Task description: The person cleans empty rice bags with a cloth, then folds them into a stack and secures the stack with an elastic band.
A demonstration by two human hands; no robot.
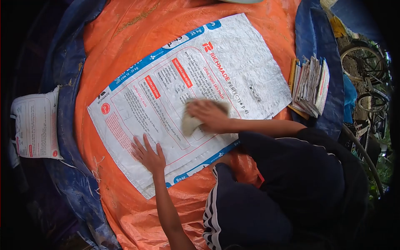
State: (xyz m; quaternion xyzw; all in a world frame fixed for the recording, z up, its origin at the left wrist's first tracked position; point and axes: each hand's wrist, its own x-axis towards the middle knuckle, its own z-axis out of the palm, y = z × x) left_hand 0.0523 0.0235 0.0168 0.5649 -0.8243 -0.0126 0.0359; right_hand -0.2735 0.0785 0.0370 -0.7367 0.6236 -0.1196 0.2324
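The right hand (208, 114) lies palm down over a crumpled off-white cloth (191, 126), its fingers slightly blurred; whether they grip the cloth or only press it cannot be told. The left hand (148, 157) is spread wide, fingers apart, resting on the white RICHMADE 25 kg sack (250, 54) and holding nothing.

The sack lies flat and slanted under both hands, with the cloth near its middle and the left hand close to its lower left edge. Blue printed bands run along its upper and lower edges; the lower one comes up against the person's dark, white-striped trousers (246, 208), so room is tight there. Past the upper edge a broad stretch of orange tarpaulin (166, 18) opens out, strewn with tan crumbs, while only a narrower orange strip shows at the sack's left corner.

Blue tarpaulin (70, 54) borders the orange on both sides. A stack of folded sacks (310, 89) stands just beside the right corner. Farther off are a printed sack (37, 125) at the left, loose white string (96, 173), and a bicycle (361, 62) at the right.
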